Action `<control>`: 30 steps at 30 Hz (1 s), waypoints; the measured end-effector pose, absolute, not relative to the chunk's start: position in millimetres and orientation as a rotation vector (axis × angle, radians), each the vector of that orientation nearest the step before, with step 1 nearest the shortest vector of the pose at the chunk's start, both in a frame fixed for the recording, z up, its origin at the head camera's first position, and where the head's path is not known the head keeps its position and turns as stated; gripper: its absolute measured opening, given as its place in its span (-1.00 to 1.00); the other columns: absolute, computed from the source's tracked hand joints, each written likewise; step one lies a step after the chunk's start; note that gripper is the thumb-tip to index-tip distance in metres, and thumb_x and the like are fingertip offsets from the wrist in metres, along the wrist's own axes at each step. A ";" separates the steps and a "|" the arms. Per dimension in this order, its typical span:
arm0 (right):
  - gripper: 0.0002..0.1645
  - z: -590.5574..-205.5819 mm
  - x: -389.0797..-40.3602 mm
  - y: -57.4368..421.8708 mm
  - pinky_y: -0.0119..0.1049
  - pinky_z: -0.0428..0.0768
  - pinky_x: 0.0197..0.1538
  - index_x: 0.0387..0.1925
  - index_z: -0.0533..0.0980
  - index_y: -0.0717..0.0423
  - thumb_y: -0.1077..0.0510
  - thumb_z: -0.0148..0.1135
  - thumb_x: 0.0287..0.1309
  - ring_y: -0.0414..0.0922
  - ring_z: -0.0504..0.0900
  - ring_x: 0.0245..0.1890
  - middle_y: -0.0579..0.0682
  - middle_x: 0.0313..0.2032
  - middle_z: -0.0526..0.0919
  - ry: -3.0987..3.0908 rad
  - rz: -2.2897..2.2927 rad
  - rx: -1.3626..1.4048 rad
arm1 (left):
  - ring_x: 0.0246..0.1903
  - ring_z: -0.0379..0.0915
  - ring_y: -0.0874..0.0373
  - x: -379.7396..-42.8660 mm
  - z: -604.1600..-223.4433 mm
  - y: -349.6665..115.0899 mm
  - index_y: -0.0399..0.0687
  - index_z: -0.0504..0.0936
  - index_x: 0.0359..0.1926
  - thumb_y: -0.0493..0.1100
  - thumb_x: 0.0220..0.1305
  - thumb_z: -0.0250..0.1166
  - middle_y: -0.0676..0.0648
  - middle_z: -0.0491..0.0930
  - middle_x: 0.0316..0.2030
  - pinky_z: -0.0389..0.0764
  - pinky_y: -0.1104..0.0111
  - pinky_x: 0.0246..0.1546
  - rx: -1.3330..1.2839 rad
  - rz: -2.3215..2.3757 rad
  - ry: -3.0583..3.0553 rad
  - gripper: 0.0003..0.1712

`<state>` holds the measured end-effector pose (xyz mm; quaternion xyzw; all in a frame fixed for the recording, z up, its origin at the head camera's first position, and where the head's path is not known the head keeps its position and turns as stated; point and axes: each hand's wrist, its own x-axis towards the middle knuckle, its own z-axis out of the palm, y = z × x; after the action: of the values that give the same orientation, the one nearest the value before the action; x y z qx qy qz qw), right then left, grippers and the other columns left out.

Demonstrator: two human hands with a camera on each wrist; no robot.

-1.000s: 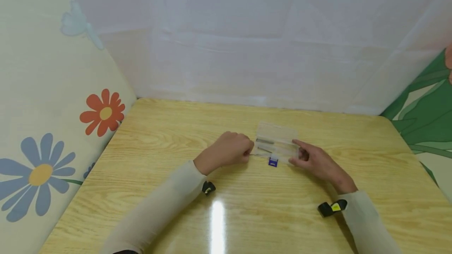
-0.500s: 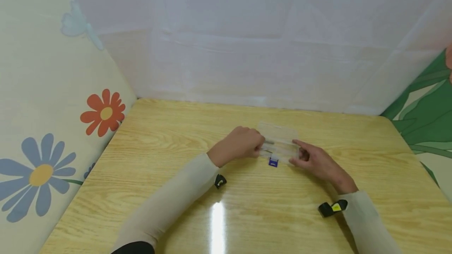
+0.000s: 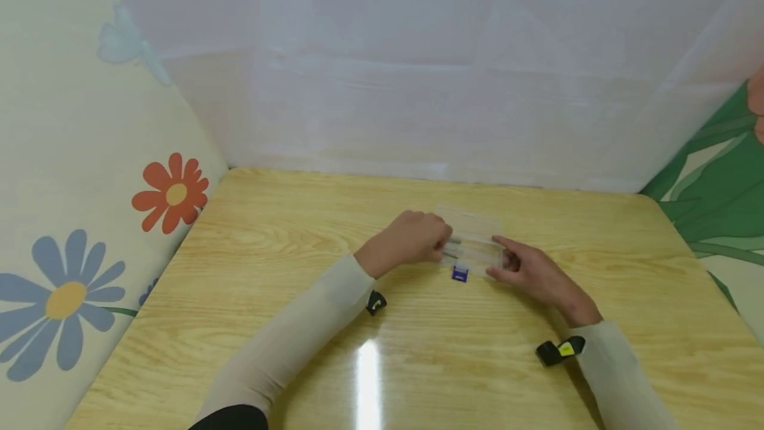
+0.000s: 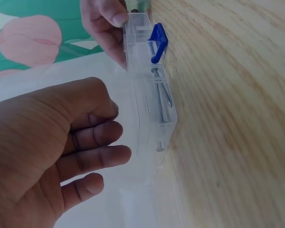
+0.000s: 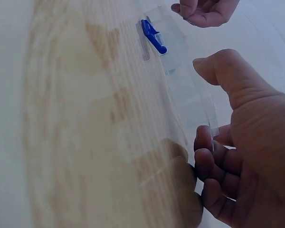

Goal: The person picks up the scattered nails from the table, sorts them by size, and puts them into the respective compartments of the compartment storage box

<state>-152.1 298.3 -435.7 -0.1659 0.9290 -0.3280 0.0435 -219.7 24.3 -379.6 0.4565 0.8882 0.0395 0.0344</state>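
Note:
A clear plastic box lies on the table with its lid opened away from me and a blue latch at its front. Several grey screws or nails lie in its left part; threads are too blurred to see. My left hand hovers over that end, fingers bent, and in the left wrist view nothing shows between them; the index fingertip is hidden there. At the box's other end, my right hand holds it, thumb at the front and a finger at the back.
The wood-grain table extends around the box. A white cloth hangs behind its far edge, and flower-printed panels stand at both sides. Each wrist bears a black strap.
My left hand has moved right, from beside the box to over its left end. The thin metal piece seen at its fingertips earlier no longer shows there. My right hand stays put.

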 end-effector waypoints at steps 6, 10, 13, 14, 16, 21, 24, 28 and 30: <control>-0.15 -435.9 -151.7 297.7 -0.24 0.50 -0.25 0.44 0.29 0.39 0.08 0.42 0.30 -0.12 0.47 -0.36 -0.03 -0.29 0.54 2.842 -0.998 -0.485 | -0.49 0.37 0.25 -217.1 -380.7 20.9 0.09 0.60 -0.35 -0.17 0.33 0.28 0.15 0.52 -0.41 0.39 0.40 -0.53 1.407 0.153 2.755 -0.92; -0.14 -434.7 -151.1 297.7 -0.23 0.51 -0.24 0.45 0.28 0.39 0.06 0.41 0.31 -0.12 0.48 -0.35 -0.02 -0.28 0.54 2.834 -0.995 -0.483 | -0.49 0.35 0.25 -216.0 -382.1 13.8 0.11 0.59 -0.36 -0.19 0.31 0.26 0.15 0.51 -0.42 0.36 0.40 -0.55 1.398 0.171 2.768 -0.90; -0.13 -433.8 -150.9 297.7 -0.20 0.52 -0.22 0.45 0.26 0.39 0.04 0.40 0.32 -0.13 0.48 -0.35 -0.03 -0.27 0.54 2.833 -0.987 -0.497 | -0.52 0.32 0.26 -215.1 -385.1 5.4 0.12 0.58 -0.38 -0.19 0.34 0.23 0.16 0.51 -0.43 0.31 0.40 -0.57 1.402 0.170 2.789 -0.87; -0.13 -433.7 -150.8 297.7 -0.19 0.52 -0.21 0.46 0.26 0.39 0.03 0.40 0.32 -0.13 0.47 -0.35 -0.03 -0.27 0.54 2.835 -0.983 -0.500 | -0.53 0.31 0.27 -214.8 -386.9 2.1 0.13 0.58 -0.38 -0.18 0.35 0.22 0.16 0.50 -0.44 0.30 0.41 -0.57 1.402 0.164 2.797 -0.86; -0.12 -433.7 -150.7 297.8 -0.18 0.52 -0.20 0.46 0.26 0.39 0.02 0.39 0.32 -0.13 0.47 -0.34 -0.04 -0.27 0.54 2.834 -0.975 -0.502 | -0.54 0.29 0.27 -214.0 -390.4 -5.1 0.14 0.58 -0.38 -0.17 0.36 0.21 0.16 0.50 -0.44 0.28 0.41 -0.58 1.395 0.151 2.815 -0.85; -0.11 -433.3 -151.2 297.6 -0.17 0.52 -0.18 0.46 0.26 0.38 -0.01 0.39 0.33 -0.14 0.47 -0.34 -0.05 -0.26 0.54 2.835 -0.973 -0.500 | -0.53 0.34 0.26 -210.1 -395.1 -24.0 0.12 0.63 -0.36 -0.16 0.36 0.23 0.15 0.54 -0.42 0.37 0.39 -0.55 1.340 0.143 2.839 -0.88; -0.11 -433.4 -151.2 298.0 -0.18 0.52 -0.19 0.46 0.25 0.38 -0.01 0.39 0.33 -0.14 0.47 -0.34 -0.05 -0.26 0.53 2.835 -0.975 -0.500 | -0.51 0.38 0.25 -207.4 -395.0 -33.5 0.11 0.66 -0.32 -0.14 0.38 0.24 0.13 0.56 -0.39 0.42 0.37 -0.54 1.310 0.147 2.839 -0.89; -0.12 -434.1 -150.9 298.4 -0.19 0.51 -0.21 0.46 0.26 0.38 0.01 0.39 0.33 -0.13 0.46 -0.35 -0.04 -0.27 0.53 2.836 -0.974 -0.508 | -0.52 0.36 0.25 -202.5 -395.1 -44.5 0.10 0.67 -0.30 -0.13 0.39 0.26 0.12 0.55 -0.40 0.39 0.36 -0.56 1.263 0.138 2.838 -0.90; -0.13 -434.5 -150.8 298.3 -0.19 0.51 -0.20 0.46 0.26 0.38 0.01 0.39 0.33 -0.13 0.46 -0.35 -0.05 -0.28 0.53 2.840 -0.969 -0.514 | -0.52 0.35 0.24 -198.9 -395.2 -50.0 0.10 0.68 -0.29 -0.12 0.40 0.27 0.12 0.54 -0.39 0.38 0.35 -0.56 1.237 0.122 2.837 -0.91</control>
<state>-150.8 298.3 -434.5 -0.1687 0.9318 -0.3177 0.0485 -198.9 -50.0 -395.2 0.3993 0.9157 0.0394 0.0221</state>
